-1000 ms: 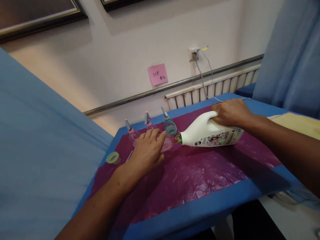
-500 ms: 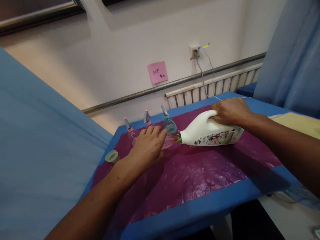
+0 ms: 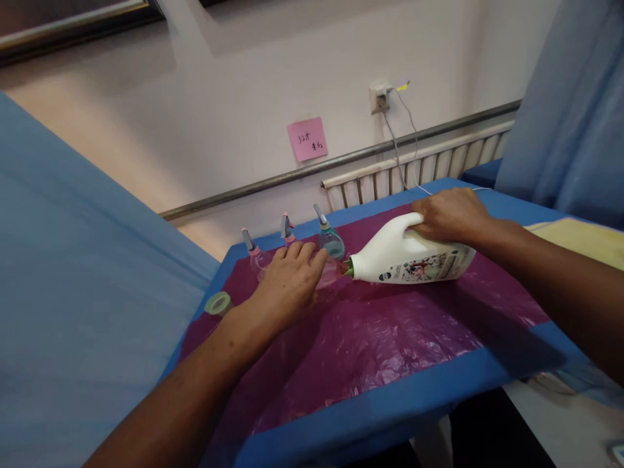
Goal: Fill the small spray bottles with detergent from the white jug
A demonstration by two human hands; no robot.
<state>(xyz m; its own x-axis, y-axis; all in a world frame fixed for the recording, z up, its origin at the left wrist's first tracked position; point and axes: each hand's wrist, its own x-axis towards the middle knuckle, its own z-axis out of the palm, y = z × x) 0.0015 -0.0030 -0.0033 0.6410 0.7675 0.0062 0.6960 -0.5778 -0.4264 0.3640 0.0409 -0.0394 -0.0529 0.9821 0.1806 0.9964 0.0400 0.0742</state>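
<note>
My right hand is wrapped round the handle of a large white jug, which lies tilted on its side with its green spout pointing left. The spout meets the mouth of a clear pink bottle. My left hand grips that bottle, also tilted, and covers much of it. Behind stand a teal spray bottle, a pink spray bottle and another pink-collared one, partly hidden by my left hand. A pale green cap rests left of my left wrist.
A shiny purple sheet covers the blue table. Yellow cloth lies at the right. Blue curtains hang on both sides. Behind are a radiator, a cable from a socket and a pink note.
</note>
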